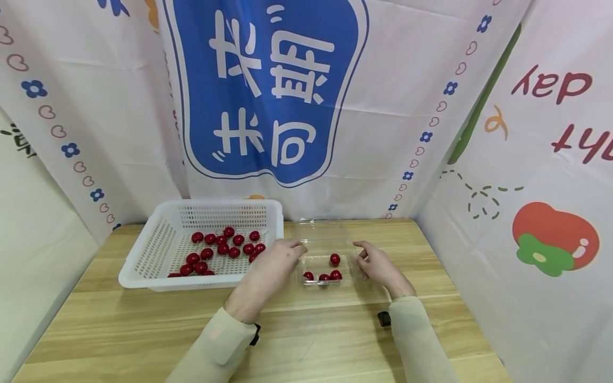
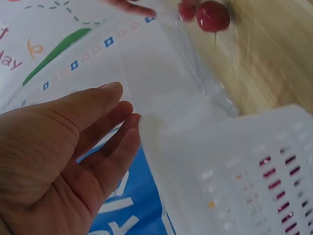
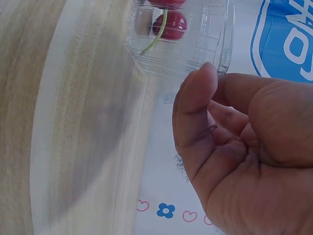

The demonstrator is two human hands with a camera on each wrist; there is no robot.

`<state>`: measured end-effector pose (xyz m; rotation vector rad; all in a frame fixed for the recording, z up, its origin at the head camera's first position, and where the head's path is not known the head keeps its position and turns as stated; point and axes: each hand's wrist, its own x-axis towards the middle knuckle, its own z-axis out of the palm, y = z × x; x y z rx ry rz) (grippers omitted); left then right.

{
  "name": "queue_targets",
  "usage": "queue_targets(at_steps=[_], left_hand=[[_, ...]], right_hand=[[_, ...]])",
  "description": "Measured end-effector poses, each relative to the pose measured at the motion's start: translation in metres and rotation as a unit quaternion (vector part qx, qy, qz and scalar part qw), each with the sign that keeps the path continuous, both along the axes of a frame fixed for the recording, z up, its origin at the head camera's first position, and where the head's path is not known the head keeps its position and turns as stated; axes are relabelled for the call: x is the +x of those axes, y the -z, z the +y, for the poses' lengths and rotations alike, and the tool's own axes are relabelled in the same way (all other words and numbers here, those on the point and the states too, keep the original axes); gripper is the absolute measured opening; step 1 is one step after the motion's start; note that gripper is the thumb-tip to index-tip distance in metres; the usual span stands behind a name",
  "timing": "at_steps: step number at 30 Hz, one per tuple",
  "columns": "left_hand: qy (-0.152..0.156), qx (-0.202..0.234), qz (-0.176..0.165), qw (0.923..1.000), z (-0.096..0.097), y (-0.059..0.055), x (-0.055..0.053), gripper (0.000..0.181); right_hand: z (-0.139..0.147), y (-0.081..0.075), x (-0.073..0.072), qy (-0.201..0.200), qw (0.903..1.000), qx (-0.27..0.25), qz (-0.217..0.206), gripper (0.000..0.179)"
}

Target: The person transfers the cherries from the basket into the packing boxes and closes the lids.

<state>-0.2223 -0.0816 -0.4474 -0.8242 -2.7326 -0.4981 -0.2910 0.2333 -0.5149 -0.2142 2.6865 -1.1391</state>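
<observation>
A clear plastic clamshell box (image 1: 345, 266) stands on the table with several red cherries (image 1: 334, 259) inside. Its transparent lid (image 1: 318, 230) is folded back toward the curtain. My left hand (image 1: 280, 258) reaches to the box's left side, between it and the basket; in the left wrist view the fingers (image 2: 115, 142) are loosely bent, with nothing between them and the thumb. On the other side, my right hand (image 1: 378, 266) has its fingertips close to the box's right edge. Those fingers (image 3: 193, 122) are relaxed and bent in the right wrist view, overlapping the box's corner.
Left of the box sits a white perforated plastic basket (image 1: 134, 260) holding many more cherries (image 1: 222, 248). The wooden table (image 1: 306, 340) ends at a printed curtain (image 1: 383, 133) behind, and another printed sheet (image 1: 527, 175) hangs at the right.
</observation>
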Motion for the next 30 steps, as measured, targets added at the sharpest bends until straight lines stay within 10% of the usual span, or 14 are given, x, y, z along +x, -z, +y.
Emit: queue_targets(at_steps=[30], left_hand=[[-0.118,0.018,-0.053,0.9915,-0.105,-0.004,-0.010,0.029]], right_hand=[[0.000,-0.002,0.002,0.000,1.0000,-0.003,-0.001,0.055]])
